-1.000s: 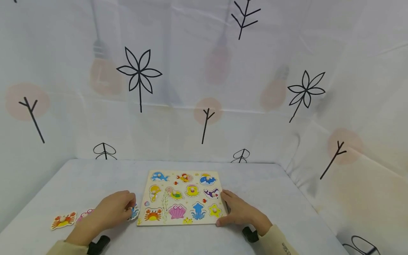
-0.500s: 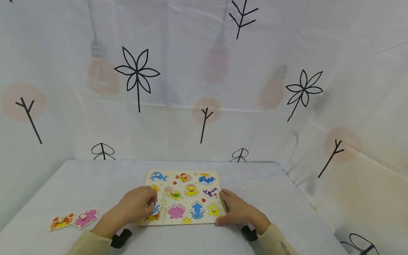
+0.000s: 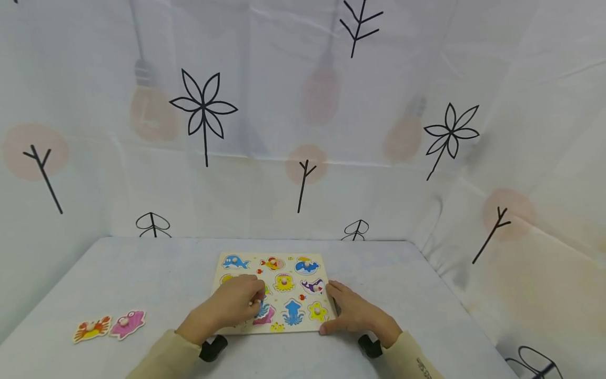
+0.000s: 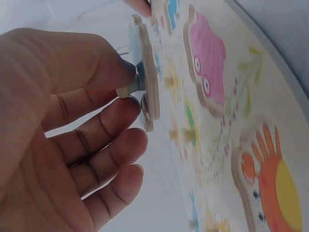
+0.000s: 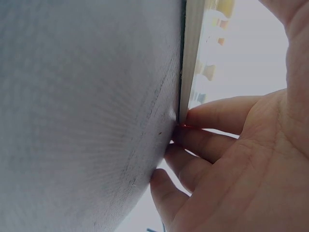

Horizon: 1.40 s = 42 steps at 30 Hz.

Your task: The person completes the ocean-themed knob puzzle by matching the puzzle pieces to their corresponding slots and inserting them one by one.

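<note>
My left hand [image 3: 226, 305] pinches the small knob [image 4: 129, 89] of a blue squid puzzle piece [image 3: 262, 310] between thumb and index finger. In the left wrist view the piece stands edge-on, apart from the puzzle board [image 3: 255, 328]. It hovers over the pink shell picture [image 4: 207, 57] on the board's front part. A blue squid picture [image 3: 293, 312] without a knob lies to its right. My right hand [image 3: 357, 314] rests at the board's right side. Its fingertips [image 5: 198, 116] touch the board's edge and the cloth, and its thumb lies at the front corner.
On the table's left lie a crab piece [image 3: 92, 330] and a pink shell piece [image 3: 128, 324], both with knobs. Several knobbed pieces sit in the board, among them a yellow octopus [image 3: 284, 283] and a star [image 3: 317, 311]. A printed cloth [image 3: 265, 200] hangs behind.
My left hand has carried the squid piece rightward from the table beside the board to above the shell picture. The crab and shell pieces have come into full view. The right hand stays put.
</note>
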Motion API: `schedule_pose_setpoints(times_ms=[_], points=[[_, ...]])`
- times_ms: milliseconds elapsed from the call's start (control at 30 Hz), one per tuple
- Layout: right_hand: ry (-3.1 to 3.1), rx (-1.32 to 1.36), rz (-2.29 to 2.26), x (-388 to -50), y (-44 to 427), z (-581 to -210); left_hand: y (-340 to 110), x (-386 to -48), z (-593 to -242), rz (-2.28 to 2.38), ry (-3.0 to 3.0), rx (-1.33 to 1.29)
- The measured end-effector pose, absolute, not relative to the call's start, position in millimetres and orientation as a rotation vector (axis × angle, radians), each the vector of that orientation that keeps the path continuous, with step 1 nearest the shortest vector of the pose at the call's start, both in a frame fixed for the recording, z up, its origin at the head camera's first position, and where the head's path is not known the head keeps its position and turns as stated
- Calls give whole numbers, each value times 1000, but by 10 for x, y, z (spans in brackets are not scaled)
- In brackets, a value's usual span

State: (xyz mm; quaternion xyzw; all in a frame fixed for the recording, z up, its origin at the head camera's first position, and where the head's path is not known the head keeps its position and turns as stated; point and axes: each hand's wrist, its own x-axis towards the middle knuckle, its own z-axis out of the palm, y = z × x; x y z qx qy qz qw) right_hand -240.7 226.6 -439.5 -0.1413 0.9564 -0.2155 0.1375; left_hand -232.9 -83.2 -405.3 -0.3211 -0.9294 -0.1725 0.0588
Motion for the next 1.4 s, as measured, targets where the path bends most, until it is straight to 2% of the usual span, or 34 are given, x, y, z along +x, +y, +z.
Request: schedule_pose_setpoints(times_ms=[700, 1400], points=[[2776, -450, -638, -2419, 2267, -4393, -250, -2460, -4231, -512, -2869, -1087], [2780, -472, -630, -2412, 2281, -4373, -72, -2500, -4306, -488, -2923, -1088]])
